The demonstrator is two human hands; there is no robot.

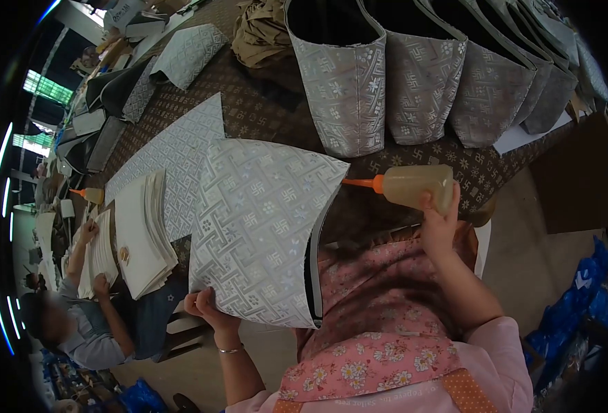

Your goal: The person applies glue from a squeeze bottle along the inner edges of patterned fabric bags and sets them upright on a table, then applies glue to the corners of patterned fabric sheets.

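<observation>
My left hand point(211, 311) grips the lower left edge of a silver-grey patterned, curved piece point(262, 227), shaped like an open sleeve with a dark lining showing along its right edge. My right hand point(441, 224) is wrapped around a squeeze bottle point(414, 184) of yellowish liquid. Its orange nozzle points left, and the tip is close to the piece's upper right corner; whether they touch I cannot tell. Below the piece lies a flat patterned sheet point(173, 151), partly covered.
Several similar patterned sleeves point(345, 96) stand in a row at the back right. Stacked white sheets point(135, 230) lie at left, near a co-worker point(101, 337) and a second bottle point(93, 195). Crumpled brown cloth point(269, 31) is at the back; blue plastic point(572, 306) is at right.
</observation>
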